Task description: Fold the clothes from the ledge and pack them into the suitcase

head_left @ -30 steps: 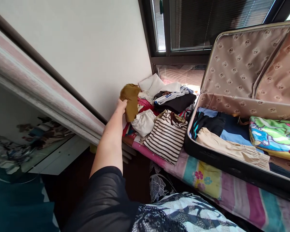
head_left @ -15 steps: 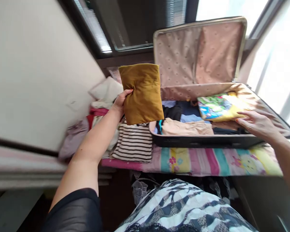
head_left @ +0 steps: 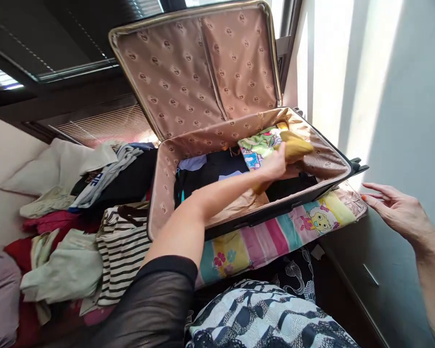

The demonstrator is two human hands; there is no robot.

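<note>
My left hand [head_left: 274, 163] reaches into the right part of an open suitcase [head_left: 161, 193] and is closed on a folded mustard-yellow garment [head_left: 296, 146]. The garment bends over beside and partly over a folded cloth with a colourful cartoon print [head_left: 251, 149]. Peach-coloured clothing [head_left: 235, 205] lies below my forearm, with dark and light-blue pieces behind it. My right hand [head_left: 400, 212] hovers off the suitcase's right end, fingers apart, holding nothing. What my left fingertips touch beneath the garment is hidden.
The upright suitcase lid [head_left: 174, 72] stands against the window side. A striped, cartoon-printed mattress [head_left: 261, 241] supports the case. To the left are a black-and-white striped top [head_left: 125, 246], a pale green garment [head_left: 65, 266] and a white pillow [head_left: 50, 166]. A grey-white wall [head_left: 402, 121] rises at right.
My left hand has carried the mustard garment from above the left end into the suitcase's right side. My right hand has left the printed cloth and moved outside the case. The view has turned right.
</note>
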